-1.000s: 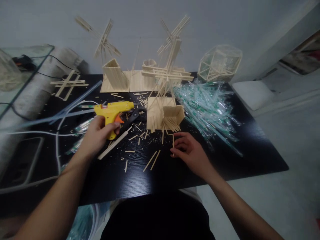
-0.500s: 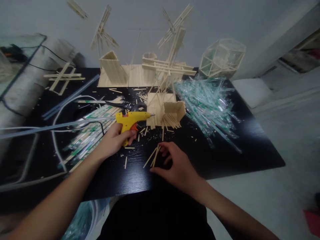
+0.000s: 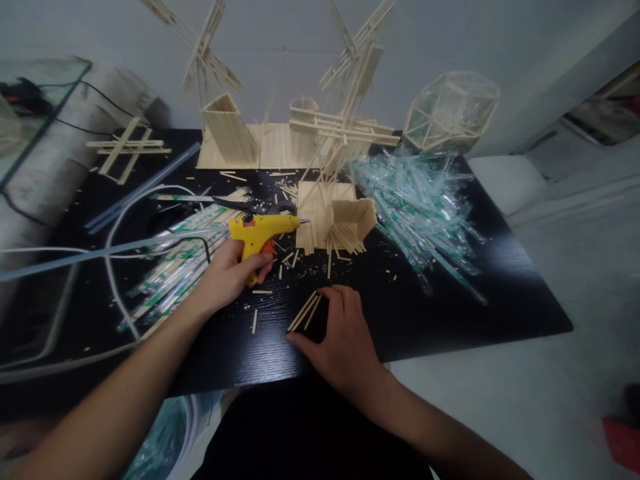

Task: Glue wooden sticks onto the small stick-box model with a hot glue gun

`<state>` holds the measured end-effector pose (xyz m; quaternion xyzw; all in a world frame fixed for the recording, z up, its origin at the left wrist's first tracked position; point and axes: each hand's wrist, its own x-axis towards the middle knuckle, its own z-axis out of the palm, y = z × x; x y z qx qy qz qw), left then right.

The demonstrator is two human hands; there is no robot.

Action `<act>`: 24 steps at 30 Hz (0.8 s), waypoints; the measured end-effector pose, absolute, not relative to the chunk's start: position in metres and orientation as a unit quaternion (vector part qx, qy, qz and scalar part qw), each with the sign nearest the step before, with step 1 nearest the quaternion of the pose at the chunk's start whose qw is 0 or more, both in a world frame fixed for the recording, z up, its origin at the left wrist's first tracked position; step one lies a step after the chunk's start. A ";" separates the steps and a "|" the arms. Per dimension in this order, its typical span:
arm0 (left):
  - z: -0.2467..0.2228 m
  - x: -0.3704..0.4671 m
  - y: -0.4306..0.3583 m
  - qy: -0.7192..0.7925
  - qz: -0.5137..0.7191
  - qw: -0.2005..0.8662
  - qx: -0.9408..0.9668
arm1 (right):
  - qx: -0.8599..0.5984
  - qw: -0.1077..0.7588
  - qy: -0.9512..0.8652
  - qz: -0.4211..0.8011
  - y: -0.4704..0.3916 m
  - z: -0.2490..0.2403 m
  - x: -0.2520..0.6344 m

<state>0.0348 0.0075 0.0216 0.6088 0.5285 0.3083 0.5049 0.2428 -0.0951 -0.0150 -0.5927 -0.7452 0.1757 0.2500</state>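
Observation:
My left hand [image 3: 227, 277] is wrapped round the handle of a yellow hot glue gun [image 3: 257, 230], its nozzle pointing right and a finger by the orange trigger. At the front of the black table, my right hand [image 3: 346, 340] has a few short wooden sticks [image 3: 303, 312] between thumb and fingertips; they fan out slightly, close to the tabletop. Beyond that hand stands a square wooden base [image 3: 313, 200] bearing a small open box [image 3: 363, 217] of sticks, with loose cut sticks lying against it.
Clear-and-green plastic wrappers [image 3: 415, 200] are heaped to the right. Packed sticks [image 3: 175, 267] and a white cable [image 3: 111, 280] lie at left. Behind stand stick-built towers [image 3: 227, 137] with crossed blades [image 3: 203, 50] and a faceted frame [image 3: 453, 113]. Sawn bits litter the black table [image 3: 475, 320].
My right hand has shifted slightly left and turned, with its thumb now farther left. The sticks lie more side by side. The glue gun stays in my left hand, almost still.

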 end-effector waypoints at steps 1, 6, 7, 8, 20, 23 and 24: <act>0.023 0.036 0.007 0.532 0.309 0.505 0.606 | -0.594 0.249 -0.744 0.179 -0.095 -0.015 0.243; 0.024 0.039 0.007 0.535 0.327 0.506 0.593 | -0.598 0.246 -0.740 0.183 -0.095 -0.017 0.244; 0.023 0.038 0.007 0.532 0.330 0.508 0.591 | -0.598 0.247 -0.741 0.182 -0.096 -0.017 0.244; 0.021 0.038 0.007 0.530 0.333 0.510 0.591 | -0.598 0.246 -0.741 0.182 -0.096 -0.018 0.244; 0.013 0.036 0.006 0.520 0.341 0.514 0.591 | -0.584 0.238 -0.753 0.188 -0.095 -0.016 0.245; 0.013 0.037 0.005 0.520 0.341 0.510 0.595 | -0.577 0.238 -0.754 0.205 -0.094 -0.013 0.245; 0.013 0.037 0.005 0.518 0.342 0.510 0.595 | -0.572 0.236 -0.756 0.216 -0.093 -0.012 0.246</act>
